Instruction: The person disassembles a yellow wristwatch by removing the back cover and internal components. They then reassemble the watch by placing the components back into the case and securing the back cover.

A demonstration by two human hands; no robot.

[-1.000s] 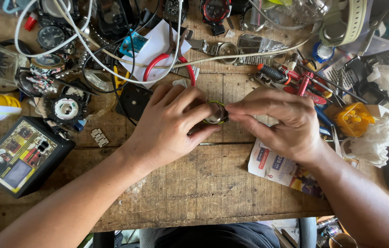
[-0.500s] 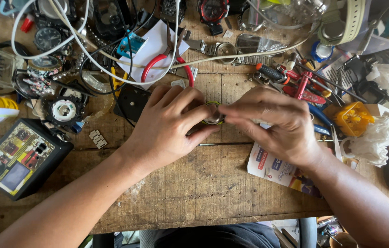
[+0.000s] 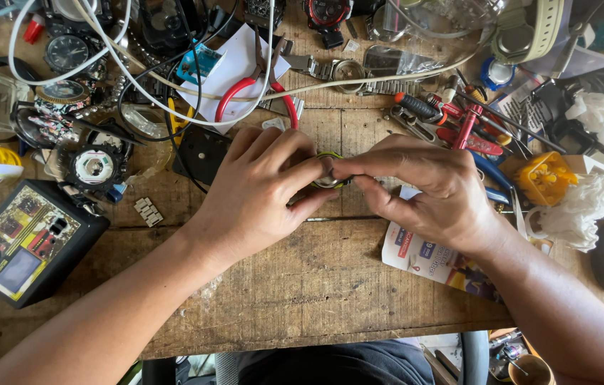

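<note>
Left hand (image 3: pixel 259 189) and right hand (image 3: pixel 430 189) together pinch a small round watch case (image 3: pixel 328 171) above the wooden surface (image 3: pixel 302 285).

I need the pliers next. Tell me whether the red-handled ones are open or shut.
Open: the pliers' red handles spread apart across the white paper. The jaws are hidden among cables, so their gap cannot be told.

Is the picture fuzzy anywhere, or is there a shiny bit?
Head view: even daylight, sharp in the middle, where the left hand and right hand pinch a small round watch case; soft shadows under both hands on the wooden table; some glare on the clear plastic bag; the edges bend slightly.
</note>
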